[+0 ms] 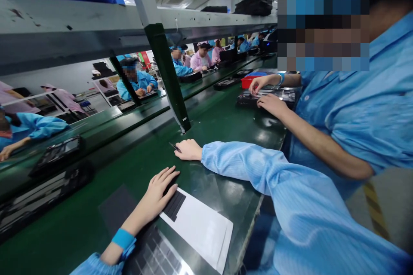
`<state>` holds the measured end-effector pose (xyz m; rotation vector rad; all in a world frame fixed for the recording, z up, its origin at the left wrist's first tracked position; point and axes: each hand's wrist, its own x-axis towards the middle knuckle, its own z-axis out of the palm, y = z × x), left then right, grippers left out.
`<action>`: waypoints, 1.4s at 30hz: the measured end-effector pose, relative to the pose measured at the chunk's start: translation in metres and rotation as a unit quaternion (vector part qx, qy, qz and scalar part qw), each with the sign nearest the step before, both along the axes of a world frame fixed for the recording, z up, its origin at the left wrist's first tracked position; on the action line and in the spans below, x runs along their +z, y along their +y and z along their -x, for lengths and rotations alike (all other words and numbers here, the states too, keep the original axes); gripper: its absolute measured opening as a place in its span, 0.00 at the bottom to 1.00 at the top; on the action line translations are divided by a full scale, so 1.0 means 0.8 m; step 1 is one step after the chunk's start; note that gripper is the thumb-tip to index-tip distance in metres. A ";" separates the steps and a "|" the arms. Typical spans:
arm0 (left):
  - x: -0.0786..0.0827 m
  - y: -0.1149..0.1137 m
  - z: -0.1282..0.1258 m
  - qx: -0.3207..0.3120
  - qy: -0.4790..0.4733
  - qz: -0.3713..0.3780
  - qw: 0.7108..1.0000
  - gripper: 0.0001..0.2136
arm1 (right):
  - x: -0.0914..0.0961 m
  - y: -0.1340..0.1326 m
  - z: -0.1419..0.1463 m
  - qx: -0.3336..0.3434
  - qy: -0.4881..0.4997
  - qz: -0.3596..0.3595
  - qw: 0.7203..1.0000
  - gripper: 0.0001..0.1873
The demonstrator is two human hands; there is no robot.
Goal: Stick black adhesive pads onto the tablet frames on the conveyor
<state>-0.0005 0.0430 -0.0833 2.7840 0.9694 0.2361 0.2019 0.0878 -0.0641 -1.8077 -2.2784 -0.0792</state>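
My left hand (159,191) lies with its fingers stretched out over the upper end of a white sheet (203,227). Black strips (174,205) sit on that sheet, just by my thumb. Further up the bench, my right hand (187,150) is closed around a thin dark pointed tool (174,147), perhaps tweezers; its tip points away to the left. Under my left forearm is a dark flat sheet (118,206). A clear sheet with a grid of dark rectangles (158,251) lies close to me, beside the white one.
A green-topped bench (142,154) carries a slanted post (169,77) ahead of my right hand. A shelf (80,30) runs overhead. Trays (48,195) line the left. A co-worker in blue (348,107) handles a dark tray (269,96) near a red bin (249,81).
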 end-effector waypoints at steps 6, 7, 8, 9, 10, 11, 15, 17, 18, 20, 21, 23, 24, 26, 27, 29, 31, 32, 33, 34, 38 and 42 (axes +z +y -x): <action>0.001 0.000 -0.001 -0.001 -0.004 -0.008 1.000 0.20 | -0.001 0.001 -0.001 0.003 -0.002 -0.001 1.000 0.18; 0.002 -0.001 -0.001 -0.001 -0.005 -0.009 1.000 0.19 | -0.002 0.001 -0.001 0.003 -0.002 0.000 1.000 0.18; 0.002 -0.001 -0.001 -0.001 -0.007 -0.011 1.000 0.19 | -0.002 0.001 -0.001 0.004 -0.001 0.000 1.000 0.18; 0.003 -0.001 -0.002 -0.001 -0.008 -0.012 1.000 0.19 | -0.002 0.001 -0.001 0.005 -0.001 0.001 1.000 0.18; 0.003 -0.002 -0.002 -0.001 -0.008 -0.012 1.000 0.19 | -0.002 0.001 -0.001 0.005 -0.001 0.002 1.000 0.18; 0.004 -0.002 -0.002 -0.001 -0.007 -0.012 1.000 0.19 | -0.002 0.001 -0.001 0.006 -0.001 0.002 1.000 0.18; 0.004 -0.001 -0.001 -0.002 -0.005 -0.009 1.000 0.19 | 0.000 0.001 -0.001 0.005 0.000 0.006 1.000 0.18; 0.004 -0.001 -0.001 -0.003 -0.005 -0.008 1.000 0.19 | 0.000 0.001 -0.001 0.005 0.002 0.007 1.000 0.18; 0.004 -0.001 -0.001 -0.004 -0.003 -0.006 1.000 0.19 | 0.000 0.001 -0.001 0.005 0.003 0.007 1.000 0.18; 0.004 -0.001 -0.001 -0.003 0.002 -0.003 1.000 0.20 | 0.000 0.001 -0.001 0.006 0.005 0.007 1.000 0.18; 0.004 0.000 -0.001 -0.002 0.003 -0.004 1.000 0.20 | 0.000 0.001 -0.001 0.006 0.007 0.007 1.000 0.18; 0.004 0.000 -0.001 -0.002 -0.001 -0.007 1.000 0.20 | 0.000 0.001 -0.001 0.007 0.010 0.006 1.000 0.19; 0.003 0.001 -0.001 -0.002 -0.004 -0.010 1.000 0.20 | 0.000 0.001 -0.001 0.007 0.011 0.006 1.000 0.19; 0.002 0.001 -0.001 -0.004 -0.010 -0.013 1.000 0.19 | 0.000 0.001 -0.001 0.007 0.012 0.006 1.000 0.18; 0.001 0.001 -0.001 -0.004 -0.011 -0.013 1.000 0.19 | 0.000 0.001 -0.001 0.007 0.012 0.005 1.000 0.18; 0.001 0.001 0.000 -0.005 -0.013 -0.014 1.000 0.19 | 0.000 0.001 -0.001 0.007 0.010 0.006 1.000 0.18; 0.001 0.000 0.000 -0.004 -0.013 -0.016 1.000 0.19 | 0.001 0.000 -0.001 0.007 0.009 0.008 1.000 0.18; 0.002 0.000 0.000 -0.004 -0.013 -0.016 1.000 0.19 | 0.001 0.000 -0.001 0.008 0.008 0.010 1.000 0.18; 0.002 0.000 0.000 -0.004 -0.012 -0.015 1.000 0.19 | 0.002 0.000 -0.001 0.008 0.007 0.010 1.000 0.18; 0.003 0.000 0.000 -0.004 -0.011 -0.015 1.000 0.19 | 0.002 0.000 -0.001 0.008 0.007 0.010 1.000 0.18; 0.002 0.000 0.000 -0.005 -0.013 -0.017 1.000 0.19 | 0.002 -0.001 -0.001 0.007 0.006 0.008 1.000 0.19; 0.001 0.000 0.000 -0.007 -0.019 -0.016 1.000 0.19 | 0.001 0.000 -0.001 0.008 0.006 0.010 1.000 0.18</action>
